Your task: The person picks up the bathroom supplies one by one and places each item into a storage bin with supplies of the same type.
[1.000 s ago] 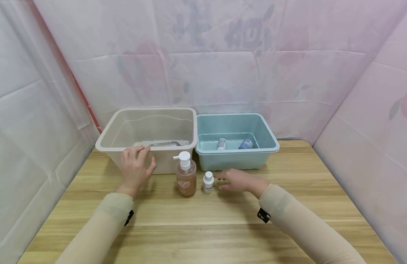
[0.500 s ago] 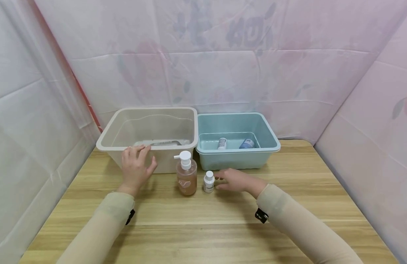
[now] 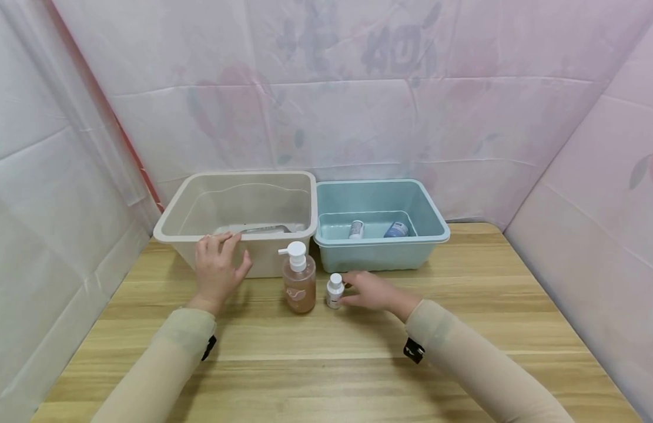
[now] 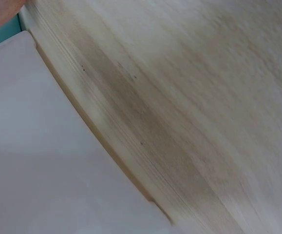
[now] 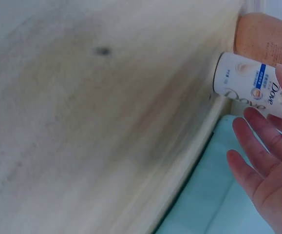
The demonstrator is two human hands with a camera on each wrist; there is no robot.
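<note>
**Arms and hands**

Left hand: raised, palm forward, fingers straight and slightly spread, fingertips uppermost. Left forearm: beige sleeve, running up from lower left.

Right hand: low, extended leftward, fingers straight and loosely parted, thumb beneath. Right forearm: beige sleeve, running in from lower right.

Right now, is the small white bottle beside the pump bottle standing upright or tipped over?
Upright. The small white bottle stands on its base on the wooden table, cap on top, beside the peach pump bottle.
</note>
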